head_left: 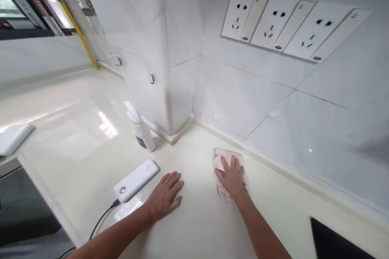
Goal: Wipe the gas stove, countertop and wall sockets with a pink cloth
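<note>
My right hand (232, 177) presses down on a crumpled pale pink cloth (219, 158), its fingers bent over the fabric. The cloth lies on the cream countertop (197, 214), close to the raised edge along the wall, and is slightly blurred. Palm down and bare, my left hand (165, 196) rests on the counter with its fingers stretched out. Just beyond it is a white power bank (136, 181) with a black cable plugged into its near end. A white spray bottle (140, 129) stands upright by the wall corner.
White sockets (270, 24) line the tiled wall above the cloth. Two small hooks (152, 77) are stuck to the wall at the left. A black flat object (334, 240) lies at the lower right. Another white object (15, 139) sits at the left edge, and a yellow pipe (79, 34) runs behind.
</note>
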`<action>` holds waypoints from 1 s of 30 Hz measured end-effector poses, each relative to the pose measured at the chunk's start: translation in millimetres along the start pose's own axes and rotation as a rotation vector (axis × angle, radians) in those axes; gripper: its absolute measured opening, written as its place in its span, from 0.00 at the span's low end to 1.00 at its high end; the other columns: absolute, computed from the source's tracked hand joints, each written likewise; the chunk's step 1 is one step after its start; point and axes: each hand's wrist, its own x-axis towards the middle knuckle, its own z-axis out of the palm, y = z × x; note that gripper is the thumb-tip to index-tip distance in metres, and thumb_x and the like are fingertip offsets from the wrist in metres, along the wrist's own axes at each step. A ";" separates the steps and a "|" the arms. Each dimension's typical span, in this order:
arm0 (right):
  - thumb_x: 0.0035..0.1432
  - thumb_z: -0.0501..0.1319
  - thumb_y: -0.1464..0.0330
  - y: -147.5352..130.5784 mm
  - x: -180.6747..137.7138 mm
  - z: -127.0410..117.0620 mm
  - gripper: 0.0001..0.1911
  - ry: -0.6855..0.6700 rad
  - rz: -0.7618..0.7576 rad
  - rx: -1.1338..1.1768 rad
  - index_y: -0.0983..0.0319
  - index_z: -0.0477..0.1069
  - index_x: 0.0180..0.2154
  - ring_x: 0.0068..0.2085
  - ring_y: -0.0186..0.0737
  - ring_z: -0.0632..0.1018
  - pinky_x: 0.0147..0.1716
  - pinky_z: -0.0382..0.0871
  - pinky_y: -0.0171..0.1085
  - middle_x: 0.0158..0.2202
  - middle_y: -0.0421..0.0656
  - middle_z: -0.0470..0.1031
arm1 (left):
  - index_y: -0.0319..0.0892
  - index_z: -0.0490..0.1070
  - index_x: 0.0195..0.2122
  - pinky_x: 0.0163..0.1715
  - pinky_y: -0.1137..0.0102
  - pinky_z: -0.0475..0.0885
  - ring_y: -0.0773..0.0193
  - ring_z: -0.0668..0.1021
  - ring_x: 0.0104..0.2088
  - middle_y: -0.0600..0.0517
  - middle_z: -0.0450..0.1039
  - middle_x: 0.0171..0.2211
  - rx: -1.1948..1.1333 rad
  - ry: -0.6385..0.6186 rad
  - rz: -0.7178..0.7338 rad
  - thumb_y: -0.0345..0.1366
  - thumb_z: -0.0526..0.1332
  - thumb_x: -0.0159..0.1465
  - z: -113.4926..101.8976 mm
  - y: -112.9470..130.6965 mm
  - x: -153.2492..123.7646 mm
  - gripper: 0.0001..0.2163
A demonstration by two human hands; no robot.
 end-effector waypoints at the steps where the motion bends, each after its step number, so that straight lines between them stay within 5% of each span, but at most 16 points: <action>1: 0.70 0.50 0.45 -18.9 18.6 -5.4 0.39 -0.005 -0.042 0.027 0.53 0.55 0.75 0.77 0.68 0.48 0.70 0.42 0.66 0.79 0.57 0.42 | 0.41 0.72 0.60 0.65 0.44 0.69 0.41 0.72 0.66 0.36 0.71 0.65 -0.011 0.001 -0.010 0.37 0.62 0.67 0.2 0.5 -0.4 0.20; 6: 0.70 0.54 0.49 -120.3 98.4 -27.1 0.38 -0.049 -0.199 0.167 0.57 0.56 0.75 0.77 0.68 0.48 0.70 0.41 0.64 0.79 0.58 0.42 | 0.43 0.72 0.60 0.64 0.43 0.70 0.40 0.73 0.66 0.36 0.72 0.64 -0.043 0.001 -0.033 0.36 0.63 0.64 0.3 1.1 -1.7 0.22; 9: 0.70 0.55 0.52 -168.4 118.4 -30.0 0.37 -0.060 -0.309 0.219 0.59 0.57 0.74 0.77 0.65 0.46 0.71 0.39 0.64 0.79 0.58 0.41 | 0.44 0.71 0.61 0.64 0.43 0.70 0.41 0.73 0.66 0.37 0.72 0.65 -0.052 -0.003 -0.042 0.36 0.64 0.63 -0.2 -0.3 -1.8 0.23; 12: 0.71 0.55 0.55 -188.1 110.0 -26.8 0.35 -0.049 -0.366 0.241 0.66 0.59 0.72 0.78 0.63 0.43 0.72 0.35 0.64 0.79 0.60 0.40 | 0.44 0.72 0.60 0.63 0.44 0.71 0.41 0.73 0.66 0.37 0.72 0.64 -0.031 0.010 -0.024 0.36 0.64 0.64 0.5 -2.9 -1.8 0.22; 15: 0.68 0.59 0.55 -179.8 84.8 -23.1 0.32 -0.085 -0.509 0.246 0.62 0.65 0.68 0.78 0.51 0.44 0.74 0.33 0.55 0.79 0.52 0.46 | 0.43 0.72 0.60 0.62 0.46 0.71 0.42 0.74 0.64 0.37 0.73 0.64 -0.002 0.054 0.009 0.37 0.64 0.66 1.8 -6.5 -1.6 0.20; 18: 0.66 0.62 0.50 -154.1 65.4 -24.0 0.32 -0.109 -0.599 0.248 0.54 0.67 0.67 0.78 0.41 0.46 0.75 0.32 0.48 0.79 0.42 0.50 | 0.43 0.72 0.60 0.62 0.48 0.72 0.44 0.75 0.63 0.37 0.74 0.63 0.015 0.103 0.044 0.38 0.63 0.68 2.8 -11.3 -0.7 0.19; 22: 0.70 0.56 0.49 -91.4 52.9 -26.0 0.33 -0.073 -0.440 0.253 0.54 0.63 0.70 0.79 0.49 0.45 0.75 0.31 0.56 0.79 0.47 0.46 | 0.46 0.73 0.60 0.62 0.49 0.72 0.45 0.76 0.63 0.40 0.74 0.63 -0.020 0.111 0.037 0.38 0.63 0.69 3.7 -17.3 2.5 0.19; 25: 0.71 0.56 0.50 -13.4 22.1 -16.2 0.32 -0.003 -0.245 0.212 0.53 0.63 0.71 0.78 0.53 0.47 0.74 0.34 0.59 0.79 0.49 0.48 | 0.47 0.74 0.60 0.62 0.49 0.72 0.45 0.76 0.63 0.41 0.74 0.63 -0.045 0.095 0.025 0.39 0.63 0.69 3.9 -18.9 5.3 0.18; 30: 0.72 0.50 0.53 154.4 -79.6 5.6 0.30 0.075 0.066 -0.011 0.52 0.66 0.70 0.77 0.52 0.52 0.73 0.44 0.55 0.78 0.48 0.52 | 0.47 0.76 0.57 0.62 0.46 0.73 0.44 0.76 0.62 0.41 0.75 0.61 -0.100 0.081 -0.006 0.40 0.63 0.68 3.3 -18.0 8.8 0.17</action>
